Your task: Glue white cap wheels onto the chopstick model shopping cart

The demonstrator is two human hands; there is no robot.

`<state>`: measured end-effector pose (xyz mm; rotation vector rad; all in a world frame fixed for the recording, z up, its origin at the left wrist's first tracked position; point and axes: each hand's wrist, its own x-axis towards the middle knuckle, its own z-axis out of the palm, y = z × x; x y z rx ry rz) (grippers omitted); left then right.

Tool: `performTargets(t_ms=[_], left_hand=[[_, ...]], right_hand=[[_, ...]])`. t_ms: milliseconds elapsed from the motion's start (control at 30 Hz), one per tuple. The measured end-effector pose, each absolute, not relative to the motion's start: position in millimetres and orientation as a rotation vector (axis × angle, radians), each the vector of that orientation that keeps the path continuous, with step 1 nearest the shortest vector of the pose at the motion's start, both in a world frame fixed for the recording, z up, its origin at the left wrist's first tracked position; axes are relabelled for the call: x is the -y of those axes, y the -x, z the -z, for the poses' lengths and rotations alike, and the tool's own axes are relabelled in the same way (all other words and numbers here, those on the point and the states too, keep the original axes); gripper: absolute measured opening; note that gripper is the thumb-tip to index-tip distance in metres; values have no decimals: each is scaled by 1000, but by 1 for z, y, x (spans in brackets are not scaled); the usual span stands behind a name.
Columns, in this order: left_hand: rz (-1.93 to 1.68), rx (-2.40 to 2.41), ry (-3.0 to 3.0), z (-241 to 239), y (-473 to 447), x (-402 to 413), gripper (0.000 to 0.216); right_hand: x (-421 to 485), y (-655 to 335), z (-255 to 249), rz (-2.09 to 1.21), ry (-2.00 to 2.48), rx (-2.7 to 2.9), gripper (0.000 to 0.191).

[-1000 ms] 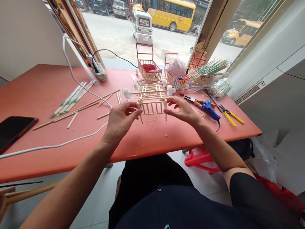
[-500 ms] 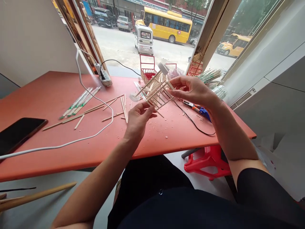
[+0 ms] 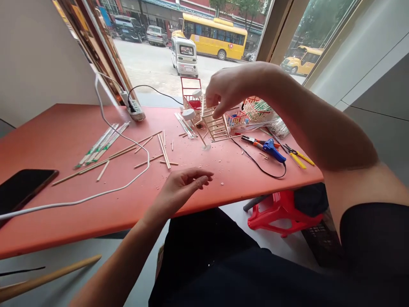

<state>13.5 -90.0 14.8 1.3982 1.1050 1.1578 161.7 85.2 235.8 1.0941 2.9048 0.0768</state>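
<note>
My right hand (image 3: 228,87) reaches over the table with its fingers closed on the upper part of a model cart (image 3: 215,126) made of thin wooden sticks. The cart stands tilted at the back of the table, with white round discs (image 3: 188,114) on its stick ends. My right hand hides part of its top. Low over the front of the table, my left hand (image 3: 185,185) is open and holds nothing, its fingers loosely bent. Loose wooden sticks (image 3: 163,151) lie to its left.
Behind stand small red-framed baskets (image 3: 191,102). A blue glue gun (image 3: 271,149) and yellow-handled pliers (image 3: 298,155) lie at right. Wrapped sticks (image 3: 102,144), a white cable (image 3: 124,184), a power strip (image 3: 136,111) and a phone (image 3: 25,185) are at left. A red stool (image 3: 281,215) is below.
My left hand has let go of the model cart and drawn back towards the front edge. My right hand has moved the cart away from me and turned it, down to the table.
</note>
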Motion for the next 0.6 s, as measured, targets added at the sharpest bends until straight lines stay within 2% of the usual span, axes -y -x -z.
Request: performTargets(t_ms=[33, 67, 167, 433, 533, 600], left_hand=[[-1164, -1127, -1405, -16, -8, 91, 38], [-1170, -1148, -1410, -16, -4, 90, 40], [-1184, -1208, -1425, -16, 4, 89, 44], [-1200, -1348, -1466, -15, 19, 89, 44], [-1232, -1412, -1450, -11, 25, 87, 43], [-1249, -1435, -1426, -7, 27, 86, 42]], right_hand=[[-81, -151, -237, -257, -1042, -2699, 18], [-79, -140, -238, -370, -1047, -2570, 26], [-79, -114, -234, -432, -1116, -2382, 50], [-83, -77, -208, -433, -1169, -2210, 42], [-87, -68, -187, -450, -1229, -2186, 48], [-96, -60, -168, -472, -1362, -2387, 63]])
